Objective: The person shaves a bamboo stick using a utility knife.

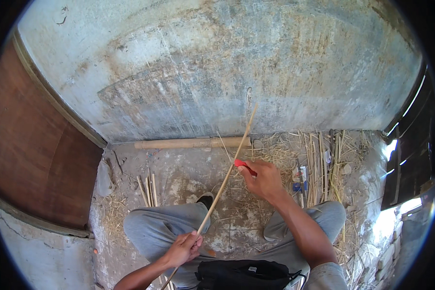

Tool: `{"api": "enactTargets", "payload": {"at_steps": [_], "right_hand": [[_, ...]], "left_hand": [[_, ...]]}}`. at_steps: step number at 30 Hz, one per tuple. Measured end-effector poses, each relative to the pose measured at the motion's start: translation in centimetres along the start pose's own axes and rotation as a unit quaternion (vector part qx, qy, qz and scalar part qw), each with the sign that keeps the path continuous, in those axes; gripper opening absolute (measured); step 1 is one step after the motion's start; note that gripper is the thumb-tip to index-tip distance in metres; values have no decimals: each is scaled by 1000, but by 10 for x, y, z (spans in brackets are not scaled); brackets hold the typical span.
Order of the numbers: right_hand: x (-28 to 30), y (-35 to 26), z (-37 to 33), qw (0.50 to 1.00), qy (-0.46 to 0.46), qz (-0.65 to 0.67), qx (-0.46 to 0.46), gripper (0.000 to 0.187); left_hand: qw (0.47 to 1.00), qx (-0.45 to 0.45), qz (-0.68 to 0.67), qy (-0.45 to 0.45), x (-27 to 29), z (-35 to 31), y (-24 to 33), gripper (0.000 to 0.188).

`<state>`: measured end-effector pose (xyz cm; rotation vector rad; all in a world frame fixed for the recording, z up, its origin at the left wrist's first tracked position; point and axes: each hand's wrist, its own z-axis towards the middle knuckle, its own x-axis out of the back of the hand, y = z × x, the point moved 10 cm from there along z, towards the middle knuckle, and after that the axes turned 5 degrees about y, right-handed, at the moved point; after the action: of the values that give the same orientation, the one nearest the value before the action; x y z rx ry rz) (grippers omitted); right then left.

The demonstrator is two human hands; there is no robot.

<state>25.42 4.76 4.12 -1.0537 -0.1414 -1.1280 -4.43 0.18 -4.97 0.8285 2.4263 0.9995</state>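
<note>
A long, thin bamboo strip (221,192) slants from my lap up and away to the right. My left hand (184,248) is closed around its lower part, above my left thigh. In my right hand (263,180) is a small red tool (245,167), pressed against the strip farther up. My fingers cover most of the tool, and its working edge cannot be made out. A thin sliver (223,145) sticks out to the left of the strip near the tool.
A bamboo pole (179,143) lies along the stained wall (217,72). Several bamboo strips (322,166) are at the right among shavings (275,145), and a few strips (149,190) are by my left knee. A black bag (244,274) sits on my lap. A brown panel (38,140) stands at the left.
</note>
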Motion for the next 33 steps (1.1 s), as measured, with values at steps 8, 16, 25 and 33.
{"api": "enactTargets", "payload": {"at_steps": [8,16,25,33], "right_hand": [[0,6,4,1000,-26,0,-12,27],[-3,1,1,1000,-2,4,19,23],[-11,37,8,994,-70,-52,-61,22],[-16,25,0,998,-22,-61,-10,23]], "left_hand": [[1000,0,7,7,5,-20,-17,46],[999,4,34,18,15,-32,-30,47],[996,44,67,27,23,-58,-53,47],[998,51,-24,32,32,-57,-77,42]]}}
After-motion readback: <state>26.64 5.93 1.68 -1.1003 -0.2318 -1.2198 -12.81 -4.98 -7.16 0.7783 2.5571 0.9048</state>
